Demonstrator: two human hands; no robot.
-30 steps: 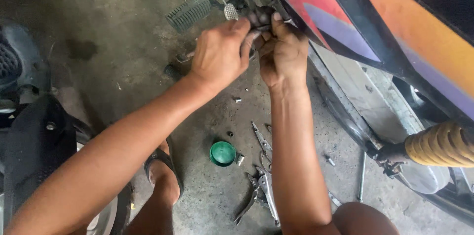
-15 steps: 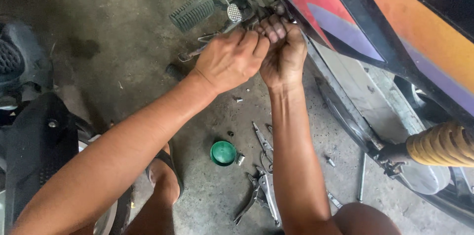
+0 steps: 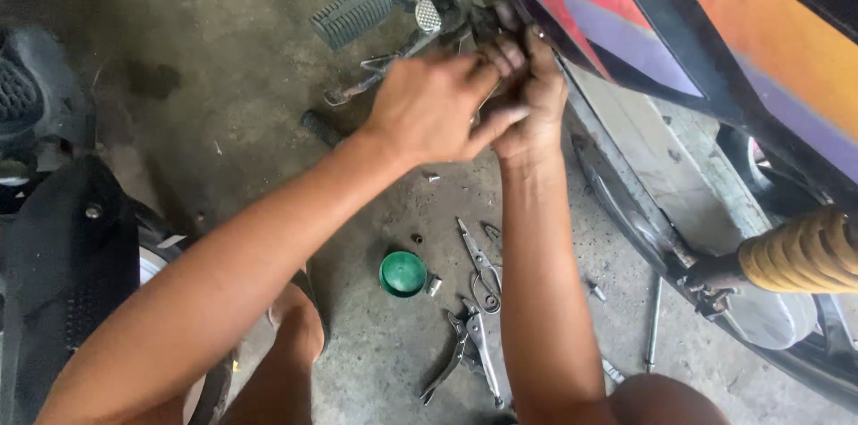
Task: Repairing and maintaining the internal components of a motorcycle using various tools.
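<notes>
Soft even daylight, no glare; mild shadow under arms; slight motion blur, dark left edge.

Two bare forearms, sleeveless, bare hands [image 3: 474,103], bare knees.

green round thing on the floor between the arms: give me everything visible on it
The green cap is a small round lid or shallow tub, glossy like plastic, dark green with a paler rim edge. It lies flat on the stained concrete floor, face up to the camera. A small light metal bit sits against its right edge; whether they touch is unclear. Scissors and locking pliers lie apart to its right. Neither hand touches it; both work higher up at the motorcycle. Its contents cannot be made out.
</notes>
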